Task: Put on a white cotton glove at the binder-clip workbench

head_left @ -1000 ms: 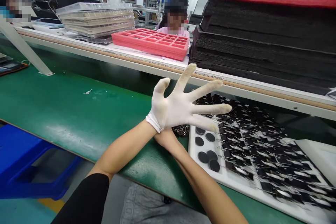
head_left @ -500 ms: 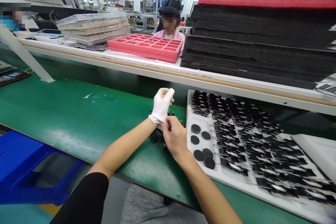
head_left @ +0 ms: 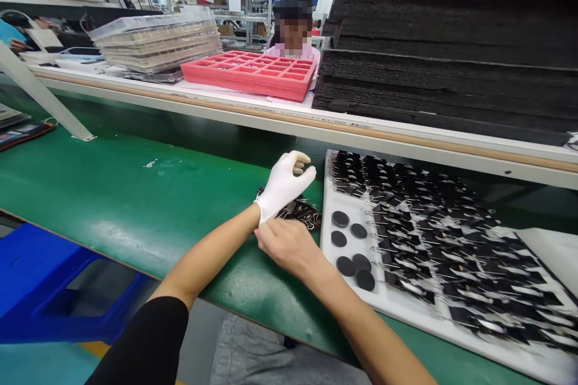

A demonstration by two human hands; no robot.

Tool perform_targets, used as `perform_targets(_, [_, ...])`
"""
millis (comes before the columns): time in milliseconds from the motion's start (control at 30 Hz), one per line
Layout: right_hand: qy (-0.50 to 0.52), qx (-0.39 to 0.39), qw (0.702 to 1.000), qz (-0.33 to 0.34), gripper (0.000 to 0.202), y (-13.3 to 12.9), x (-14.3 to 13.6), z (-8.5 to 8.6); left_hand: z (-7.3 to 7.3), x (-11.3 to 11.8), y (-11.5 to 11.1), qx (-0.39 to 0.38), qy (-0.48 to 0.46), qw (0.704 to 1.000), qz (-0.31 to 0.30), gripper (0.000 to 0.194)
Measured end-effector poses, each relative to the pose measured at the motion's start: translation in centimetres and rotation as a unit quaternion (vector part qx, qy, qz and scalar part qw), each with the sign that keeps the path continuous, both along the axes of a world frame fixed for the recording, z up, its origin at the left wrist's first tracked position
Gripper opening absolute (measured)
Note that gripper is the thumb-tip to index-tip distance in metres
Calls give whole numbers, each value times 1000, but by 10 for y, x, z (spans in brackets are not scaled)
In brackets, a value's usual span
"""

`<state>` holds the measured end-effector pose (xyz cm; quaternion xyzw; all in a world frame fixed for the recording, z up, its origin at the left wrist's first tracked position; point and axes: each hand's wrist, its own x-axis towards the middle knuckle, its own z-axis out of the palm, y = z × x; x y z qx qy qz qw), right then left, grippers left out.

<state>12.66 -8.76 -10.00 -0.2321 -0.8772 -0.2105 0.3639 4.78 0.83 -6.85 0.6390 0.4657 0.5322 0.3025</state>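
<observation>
A thin white glove (head_left: 273,198) covers my left hand (head_left: 289,180), which is raised over the green bench with its fingers loosely curled, apart and holding nothing. Bare, my right hand (head_left: 289,246) pinches the glove's cuff at the left wrist. Behind and beside the hands lies a small heap of black binder clips (head_left: 304,213), partly covered by them. To the right is a white tray (head_left: 352,196) with rows of black clips (head_left: 406,246) that have silvery wire handles. Several round black discs (head_left: 341,219) lie in the tray's left part.
A shelf edge (head_left: 253,114) crosses above the bench (head_left: 112,192). It bears a red foam tray (head_left: 253,79), stacked clear plastic trays (head_left: 153,42) and a tall stack of black foam sheets (head_left: 442,66). A person (head_left: 309,57) is beyond it. A blue stool (head_left: 36,283) stands at lower left.
My right hand has shifted down and left along the glove cuff, which now reaches further over the wrist. The gloved fingers have opened out and turned right, and more of the clip heap shows.
</observation>
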Motion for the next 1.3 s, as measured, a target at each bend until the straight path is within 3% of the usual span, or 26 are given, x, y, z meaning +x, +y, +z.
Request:
perform_targets(100, [-59,-13,998,25,28,-9,1,-8,4,-1,-7,6,125,992,12,19])
perform_targets(200, [-104,-26,994,19,25,-17,2,-14,3,3,-12,39,285,956,56,28])
perform_targets(333, [-37,-33,999,-7,33,-15,7,-14,-3,6,-10,60,412,905,91,32])
perform_targets(433, [81,-48,992,-90,33,-9,17,-9,-5,5,-4,51,432,891,126,31])
perform_targets(500, [135,-46,981,-135,19,-5,24,-5,-5,3,-1,55,439,885,146,28])
perform_targets(533, [156,-49,977,-134,11,-4,28,-4,-6,2,0,57,443,882,154,26])
perform_targets(600, [213,-88,969,-90,15,-2,33,0,-7,1,2,65,454,873,162,22])
perform_targets(700, [309,-211,927,-12,17,-3,33,4,-10,-2,4,72,474,862,166,17])
perform_targets(800, [299,-265,916,8,3,-5,26,1,-12,-4,5,73,477,859,172,17])
perform_targets(933, [233,-243,941,-28,11,-7,13,-13,-12,-2,4,75,483,856,169,18])
perform_targets(1067, [240,-244,939,-18,10,-5,12,-17,-12,0,2,74,491,853,161,20])
perform_targets(1200, [264,-308,913,35,12,-6,18,-13,-11,-3,-2,70,482,861,150,25])
perform_targets(1300, [235,-419,868,128,15,-20,7,-16,-8,-1,0,104,456,874,135,41])
